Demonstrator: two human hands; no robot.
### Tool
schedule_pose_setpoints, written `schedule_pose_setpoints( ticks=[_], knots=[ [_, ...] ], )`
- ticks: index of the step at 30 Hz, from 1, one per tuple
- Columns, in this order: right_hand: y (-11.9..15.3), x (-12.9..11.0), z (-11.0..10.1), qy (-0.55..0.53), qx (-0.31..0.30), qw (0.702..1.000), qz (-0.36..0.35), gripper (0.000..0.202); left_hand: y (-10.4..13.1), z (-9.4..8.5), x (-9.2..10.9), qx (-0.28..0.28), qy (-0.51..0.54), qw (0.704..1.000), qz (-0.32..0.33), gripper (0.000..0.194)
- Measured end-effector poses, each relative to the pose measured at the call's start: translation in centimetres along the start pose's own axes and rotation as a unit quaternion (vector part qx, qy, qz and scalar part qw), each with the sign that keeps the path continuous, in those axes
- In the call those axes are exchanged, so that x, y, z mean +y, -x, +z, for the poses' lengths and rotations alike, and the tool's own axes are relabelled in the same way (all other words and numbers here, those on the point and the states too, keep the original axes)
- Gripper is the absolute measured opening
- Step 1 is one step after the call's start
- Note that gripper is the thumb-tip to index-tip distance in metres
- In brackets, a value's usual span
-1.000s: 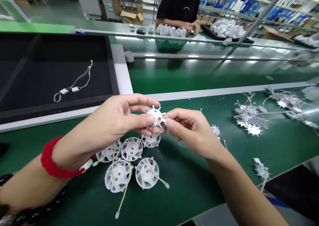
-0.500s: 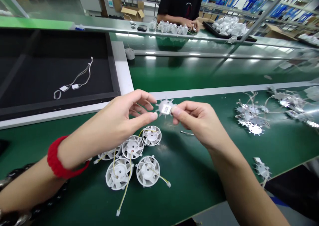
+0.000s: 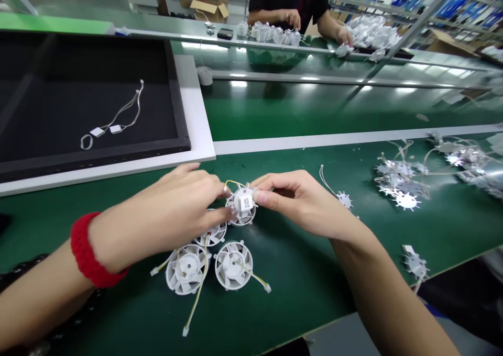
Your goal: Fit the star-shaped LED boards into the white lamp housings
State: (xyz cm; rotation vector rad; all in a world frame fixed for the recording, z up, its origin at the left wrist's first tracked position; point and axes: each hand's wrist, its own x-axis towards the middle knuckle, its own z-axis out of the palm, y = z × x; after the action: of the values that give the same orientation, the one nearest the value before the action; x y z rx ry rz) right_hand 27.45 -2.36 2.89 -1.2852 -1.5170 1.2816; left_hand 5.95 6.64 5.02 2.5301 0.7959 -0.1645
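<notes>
Spiked disc now over the farthest fan housing

My right hand (image 3: 296, 201) pinches the spiked disc (image 3: 245, 201) (white square up), lower than before, over the fan housing (image 3: 242, 220); my left hand (image 3: 184, 204) has reached its left rim, grip unclear.

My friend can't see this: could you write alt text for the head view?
The right hand holds a spiky pale disc over a white fan, the left hand at its side. Other fans lie nearby on the green table.
</notes>
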Motion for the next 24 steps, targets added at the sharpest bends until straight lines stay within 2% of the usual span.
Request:
schedule_pose_setpoints(
  ticks=[4, 7, 11, 13, 17, 20, 24],
  knots=[
    [-0.2, 0.3, -0.1, 0.016, 0.045, 0.999, -0.006, 0.022, -0.1, 1.0, 1.1, -0.021, -0.026, 0.999, 0.027, 0.033],
    [-0.2, 0.5, -0.4, 0.013, 0.039, 0.999, 0.023, 0.020, -0.4, 2.0, 1.3, 0.001, -0.050, 0.998, 0.031, 0.041],
    [-0.2, 0.9, -0.9, -0.016, 0.036, 0.997, 0.063, 0.021, -0.9, 2.7, 1.1, 0.022, -0.006, 0.999, 0.049, 0.043],
    [-0.3, 0.9, -1.1, -0.024, 0.042, 0.996, 0.072, 0.023, -1.1, 2.5, 0.9, -0.002, 0.030, 0.998, 0.058, 0.038],
    [-0.3, 0.5, -1.1, -0.071, 0.025, 0.991, 0.109, 0.027, -1.3, 1.6, 0.7, -0.066, 0.147, 0.985, 0.055, 0.013],
    [-0.5, 0.5, -1.0, -0.131, 0.030, 0.985, 0.112, 0.029, -1.3, 1.2, 0.6, -0.089, 0.195, 0.976, 0.033, 0.022],
    [-0.7, 0.8, -0.8, -0.206, 0.053, 0.971, 0.112, 0.031, -1.5, 2.0, 0.7, -0.038, 0.202, 0.978, 0.023, 0.042]
  ],
)
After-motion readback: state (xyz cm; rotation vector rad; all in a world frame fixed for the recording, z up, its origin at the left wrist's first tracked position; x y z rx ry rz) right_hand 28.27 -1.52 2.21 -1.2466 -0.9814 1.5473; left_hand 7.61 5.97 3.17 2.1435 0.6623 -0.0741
